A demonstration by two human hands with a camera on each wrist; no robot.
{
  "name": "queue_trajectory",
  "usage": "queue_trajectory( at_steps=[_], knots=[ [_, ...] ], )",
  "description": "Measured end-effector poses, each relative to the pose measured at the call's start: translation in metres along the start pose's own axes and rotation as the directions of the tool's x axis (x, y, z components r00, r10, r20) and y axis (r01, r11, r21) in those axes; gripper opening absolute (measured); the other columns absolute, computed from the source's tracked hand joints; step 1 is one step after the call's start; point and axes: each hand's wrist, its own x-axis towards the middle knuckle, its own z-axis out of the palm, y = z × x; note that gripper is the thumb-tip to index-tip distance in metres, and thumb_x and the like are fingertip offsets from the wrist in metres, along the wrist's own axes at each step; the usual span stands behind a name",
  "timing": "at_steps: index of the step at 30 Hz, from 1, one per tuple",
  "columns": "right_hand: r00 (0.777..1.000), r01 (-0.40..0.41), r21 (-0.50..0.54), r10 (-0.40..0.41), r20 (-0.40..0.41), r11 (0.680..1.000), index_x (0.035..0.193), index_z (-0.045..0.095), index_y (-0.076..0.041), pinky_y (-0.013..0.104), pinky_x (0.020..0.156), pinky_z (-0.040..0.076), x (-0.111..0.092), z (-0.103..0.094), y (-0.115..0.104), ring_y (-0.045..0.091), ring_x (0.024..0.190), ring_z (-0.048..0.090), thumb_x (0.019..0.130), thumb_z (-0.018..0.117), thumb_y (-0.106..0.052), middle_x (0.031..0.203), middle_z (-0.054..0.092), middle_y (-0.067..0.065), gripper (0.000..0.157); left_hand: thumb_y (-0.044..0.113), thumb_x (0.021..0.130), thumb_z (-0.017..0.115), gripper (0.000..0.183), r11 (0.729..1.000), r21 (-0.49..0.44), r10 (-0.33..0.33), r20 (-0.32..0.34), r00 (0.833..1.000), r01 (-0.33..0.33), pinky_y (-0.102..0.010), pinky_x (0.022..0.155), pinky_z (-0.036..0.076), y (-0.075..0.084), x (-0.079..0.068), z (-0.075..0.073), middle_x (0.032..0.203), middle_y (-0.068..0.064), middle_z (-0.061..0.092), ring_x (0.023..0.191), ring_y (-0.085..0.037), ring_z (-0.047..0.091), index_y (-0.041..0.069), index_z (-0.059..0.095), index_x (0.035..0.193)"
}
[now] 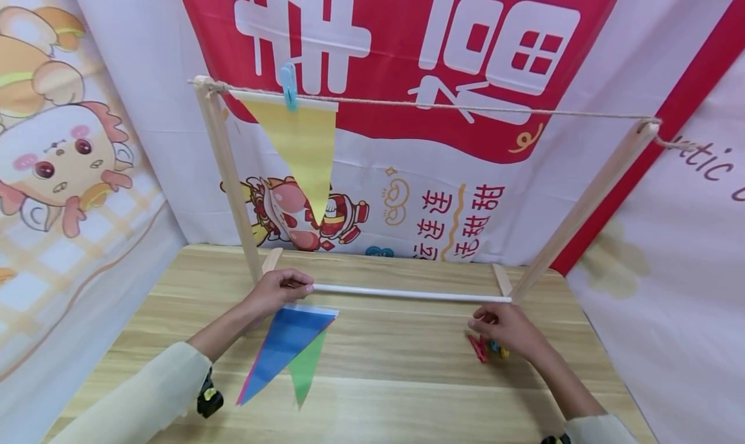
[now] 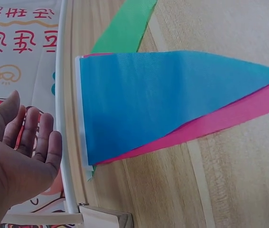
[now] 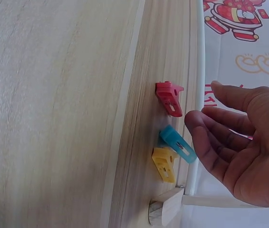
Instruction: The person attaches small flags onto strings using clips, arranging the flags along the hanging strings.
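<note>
the left hand point(image 1: 283, 287) is hovering near the blue flag point(image 1: 285, 344) on the table point(image 1: 407, 379), fingers loosely bent, while the right, also relaxed, is hanging near the clips point(image 3: 170, 99). the yellow flag point(image 1: 308, 147) is dangling from the string point(image 1: 465, 108).

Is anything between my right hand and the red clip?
Nothing visible stands between the right hand and the red clip; in the right wrist view, the blue clip and yellow clip lie below the red one.

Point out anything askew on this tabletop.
The blue pennant lies askew over the green pennant, which points another way, and the pink pennant, which peeks out along one edge; their outlines don't line up.
</note>
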Motion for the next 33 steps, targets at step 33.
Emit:
queue_trajectory(
  at_steps=[33],
  knots=[
    [0.987, -0.147, 0.112, 0.138, 0.081, 0.983, 0.108, 0.075, 0.004, 0.036, 0.046, 0.06, -0.012, 0.006, 0.0, 0.015, 0.049, 0.069, 0.102, 0.084, -0.017, 0.067, 0.072, 0.009, 0.023, 0.004, 0.102, 0.082, 0.022, 0.973, 0.231, 0.026, 0.014, 1.0, -0.028, -0.034, 0.092, 0.065, -0.013, -0.005, 0.004, 0.116, -0.012, 0.081, 0.104, -0.023, 0.072, 0.005, 0.081, 0.124]
  ],
)
